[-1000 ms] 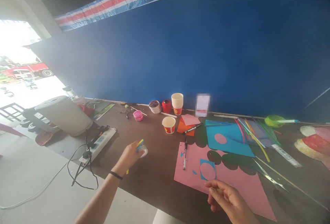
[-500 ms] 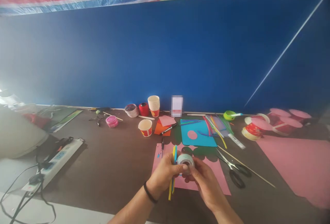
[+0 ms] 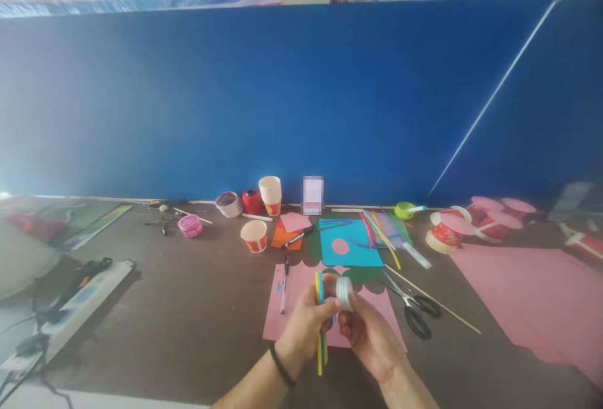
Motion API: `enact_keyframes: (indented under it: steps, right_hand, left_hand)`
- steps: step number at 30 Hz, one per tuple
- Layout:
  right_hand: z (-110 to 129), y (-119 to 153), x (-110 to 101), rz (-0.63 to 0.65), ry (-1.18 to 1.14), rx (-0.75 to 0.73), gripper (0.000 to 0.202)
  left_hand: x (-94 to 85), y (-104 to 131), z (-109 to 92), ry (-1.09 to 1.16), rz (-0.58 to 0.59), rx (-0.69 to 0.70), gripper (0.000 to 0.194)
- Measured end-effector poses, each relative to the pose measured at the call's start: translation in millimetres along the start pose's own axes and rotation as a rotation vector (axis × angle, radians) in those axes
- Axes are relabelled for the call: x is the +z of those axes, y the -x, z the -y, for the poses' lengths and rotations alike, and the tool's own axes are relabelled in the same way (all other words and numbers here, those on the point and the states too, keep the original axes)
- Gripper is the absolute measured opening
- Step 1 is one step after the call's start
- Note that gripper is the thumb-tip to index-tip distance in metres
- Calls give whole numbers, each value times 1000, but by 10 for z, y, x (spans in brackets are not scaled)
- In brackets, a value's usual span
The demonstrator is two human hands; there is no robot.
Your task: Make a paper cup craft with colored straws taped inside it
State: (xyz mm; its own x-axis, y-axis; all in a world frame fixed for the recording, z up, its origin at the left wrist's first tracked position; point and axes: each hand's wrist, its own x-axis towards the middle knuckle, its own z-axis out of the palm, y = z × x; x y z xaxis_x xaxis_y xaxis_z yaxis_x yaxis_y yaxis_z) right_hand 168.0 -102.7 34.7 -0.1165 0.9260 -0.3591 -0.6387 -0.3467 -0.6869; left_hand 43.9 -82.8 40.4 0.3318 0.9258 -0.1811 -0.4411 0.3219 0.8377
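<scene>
Left hand [image 3: 308, 318] clamped tight on the yellow and blue strips [image 3: 320, 359], right hand [image 3: 374, 340] pinched the tape roll [image 3: 344, 293] just beside, both over pink paper [image 3: 277, 318], left of the scissors [image 3: 409, 300]!

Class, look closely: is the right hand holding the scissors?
No: the scissors lie on the table, while the right hand grips the white roll.

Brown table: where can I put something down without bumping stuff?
The biggest bare patch of table lies between the power strip and the notched pink sheet. A smaller gap lies between the wooden stick and the large pink sheet. It's crowded along the blue panel, where paper cups stand, and around the blue sheet with its pipe cleaners.
</scene>
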Motion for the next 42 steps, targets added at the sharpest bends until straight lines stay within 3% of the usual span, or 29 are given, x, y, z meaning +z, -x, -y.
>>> enact_keyframes:
  steps: [4, 12, 17, 21, 24, 27, 34, 42]
  right_hand:
    - [39, 8, 33, 59, 48, -52, 35]
    - [109, -32, 18, 131, 166, -97, 32]
    - [77, -13, 25, 107, 371, -88, 44]
    - [96, 10, 25, -12, 648, -312, 48]
    - [107, -15, -11, 24, 865, -521, 33]
    - [106, -57, -41, 37, 1008, -598, 18]
    - [116, -89, -37, 49, 919, -461, 12]
    - [162, -13, 93, 67, 707, -267, 10]
  left_hand:
    - [-18, 10, 7, 13, -2, -20, 44]
    - [18, 50, -53, 49, 7, -48, 28]
    - [-2, -9, -69, 170, -100, -96, 32]
    - [-77, -88, -37, 317, -206, -152, 39]
    - [-112, -126, -9, 391, -258, -235, 39]
    - [-105, -127, -12, 423, -258, -282, 39]
    - [-94, -29, -41, 330, -162, -229, 51]
    - [-35, 28, -20, -119, -155, 17, 48]
